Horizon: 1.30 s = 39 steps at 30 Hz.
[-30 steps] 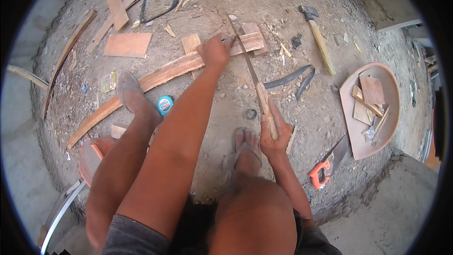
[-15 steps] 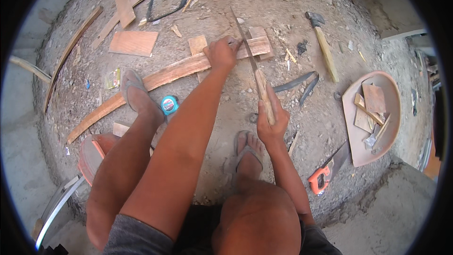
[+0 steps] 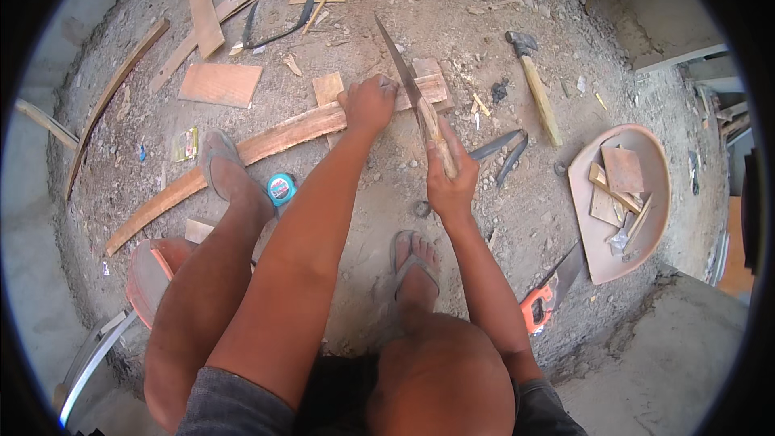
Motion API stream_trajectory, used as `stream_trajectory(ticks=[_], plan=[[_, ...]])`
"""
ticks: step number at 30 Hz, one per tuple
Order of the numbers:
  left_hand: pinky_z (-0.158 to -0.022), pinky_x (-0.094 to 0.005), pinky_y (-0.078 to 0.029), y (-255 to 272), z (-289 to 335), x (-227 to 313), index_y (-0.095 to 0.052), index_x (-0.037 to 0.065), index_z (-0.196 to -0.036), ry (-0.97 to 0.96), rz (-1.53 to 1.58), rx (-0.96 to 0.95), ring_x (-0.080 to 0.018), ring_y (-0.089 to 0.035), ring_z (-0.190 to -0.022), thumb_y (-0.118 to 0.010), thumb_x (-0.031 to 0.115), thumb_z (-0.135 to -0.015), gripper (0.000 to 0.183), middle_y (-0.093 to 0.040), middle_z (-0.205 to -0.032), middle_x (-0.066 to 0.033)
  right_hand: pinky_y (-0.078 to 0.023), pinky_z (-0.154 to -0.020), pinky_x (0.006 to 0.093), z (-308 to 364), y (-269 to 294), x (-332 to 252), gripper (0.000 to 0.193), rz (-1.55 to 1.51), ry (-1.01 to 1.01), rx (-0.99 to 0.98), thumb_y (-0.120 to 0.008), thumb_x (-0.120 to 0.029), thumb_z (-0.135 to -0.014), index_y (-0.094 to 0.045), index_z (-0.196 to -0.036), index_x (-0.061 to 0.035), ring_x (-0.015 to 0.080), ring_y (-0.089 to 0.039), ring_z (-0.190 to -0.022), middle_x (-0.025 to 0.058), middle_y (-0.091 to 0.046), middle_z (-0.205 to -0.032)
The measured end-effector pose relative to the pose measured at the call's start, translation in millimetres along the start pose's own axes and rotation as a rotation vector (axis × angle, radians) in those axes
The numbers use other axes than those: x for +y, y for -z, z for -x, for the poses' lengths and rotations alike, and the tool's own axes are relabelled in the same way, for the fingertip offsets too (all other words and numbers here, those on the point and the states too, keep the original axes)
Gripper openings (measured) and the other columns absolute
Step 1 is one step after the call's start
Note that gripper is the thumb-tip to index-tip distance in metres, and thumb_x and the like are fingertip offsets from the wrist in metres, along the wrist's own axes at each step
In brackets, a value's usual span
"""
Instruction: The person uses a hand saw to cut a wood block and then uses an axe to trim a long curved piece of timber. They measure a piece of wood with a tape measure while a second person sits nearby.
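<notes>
A long, slightly curved wooden strip (image 3: 274, 140) lies slantwise on the ground, its right end resting on a small wood block (image 3: 426, 68) and a second wood piece (image 3: 327, 86) under it. My left hand (image 3: 371, 102) presses on the strip near that end, fingers curled over its edge. My right hand (image 3: 450, 187) is closed round the rough wooden handle of a long, narrow, pointed blade (image 3: 398, 56). The blade crosses the strip just right of my left hand, its tip pointing away; whether it is toothed I cannot make out. My left sandalled foot (image 3: 224, 168) is on the strip.
A hammer-like tool (image 3: 539, 97), black strap (image 3: 502, 149) and orange-handled handsaw (image 3: 557, 287) lie at right, beside a broken tub (image 3: 660, 218) holding wood scraps. A teal tape measure (image 3: 281, 188) sits by my left foot. Loose boards (image 3: 220, 84) lie at far left.
My right hand has pushed the blade's handle forward, nearer the strip. My left hand keeps its place on the strip. The whole view has shifted slightly.
</notes>
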<state>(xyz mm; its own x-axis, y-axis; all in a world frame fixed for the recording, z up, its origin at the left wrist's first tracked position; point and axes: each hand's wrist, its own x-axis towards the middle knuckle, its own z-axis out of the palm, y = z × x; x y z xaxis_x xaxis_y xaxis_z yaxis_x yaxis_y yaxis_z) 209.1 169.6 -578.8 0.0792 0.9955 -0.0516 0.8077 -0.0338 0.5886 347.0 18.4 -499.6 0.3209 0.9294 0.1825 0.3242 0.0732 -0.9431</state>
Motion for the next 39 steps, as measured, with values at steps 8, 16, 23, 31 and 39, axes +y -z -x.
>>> stream_trajectory(ticks=[8, 16, 23, 31, 39], plan=[[-0.111, -0.0500, -0.028, 10, 8, 0, -0.057, 0.014, -0.138, -0.169, -0.117, -0.181, -0.0327, -0.047, -0.132, -0.084, 0.046, -0.076, 0.074, -0.058, -0.136, -0.0116, -0.054, -0.079, 0.0358, -17, 41, -16, 0.067, 0.229, -0.321, -0.620, -0.055, -0.031, -0.105, -0.030, -0.157, 0.0032, 0.0250, -0.070, -0.083, 0.0135, -0.073, -0.087], [-0.115, -0.0554, -0.024, 6, 3, 1, -0.051, 0.014, -0.143, -0.161, -0.063, -0.250, -0.0307, -0.042, -0.137, -0.084, 0.040, -0.078, 0.078, -0.053, -0.141, -0.0097, -0.048, -0.063, 0.0323, -94, 41, -72, 0.044, 0.430, -0.428, -0.808, -0.052, -0.030, -0.105, -0.060, -0.073, -0.0010, 0.0174, -0.061, -0.067, 0.0083, -0.065, -0.070], [-0.112, -0.0552, -0.027, 7, 5, -10, -0.050, 0.013, -0.143, -0.128, -0.103, -0.241, -0.0288, -0.043, -0.137, -0.085, 0.037, -0.077, 0.079, -0.053, -0.139, -0.0098, -0.048, -0.061, 0.0316, -45, 26, -56, 0.032, 0.251, -0.441, -0.455, -0.059, -0.026, -0.101, -0.066, -0.110, 0.0037, 0.0150, -0.057, -0.063, 0.0055, -0.061, -0.071], [-0.099, -0.0445, -0.044, 17, 4, 12, -0.059, 0.013, -0.123, -0.230, -0.341, -0.194, -0.0290, -0.058, -0.118, -0.085, 0.032, -0.074, 0.058, -0.063, -0.119, -0.0079, -0.054, -0.072, 0.0396, -8, 7, -40, 0.056, 0.211, -0.085, -0.153, -0.058, -0.006, -0.096, -0.047, -0.150, 0.0024, 0.0337, -0.068, -0.071, 0.0241, -0.067, -0.079], [-0.095, -0.0416, -0.049, 10, 8, 10, -0.064, 0.013, -0.119, -0.455, -0.328, 0.140, -0.0292, -0.064, -0.107, -0.085, 0.034, -0.072, 0.055, -0.066, -0.108, -0.0077, -0.051, -0.065, 0.0459, -2, 14, -50, 0.054, 0.255, -0.244, -0.206, -0.055, -0.006, -0.097, -0.047, -0.150, -0.0004, 0.0418, -0.066, -0.067, 0.0276, -0.065, -0.078]])
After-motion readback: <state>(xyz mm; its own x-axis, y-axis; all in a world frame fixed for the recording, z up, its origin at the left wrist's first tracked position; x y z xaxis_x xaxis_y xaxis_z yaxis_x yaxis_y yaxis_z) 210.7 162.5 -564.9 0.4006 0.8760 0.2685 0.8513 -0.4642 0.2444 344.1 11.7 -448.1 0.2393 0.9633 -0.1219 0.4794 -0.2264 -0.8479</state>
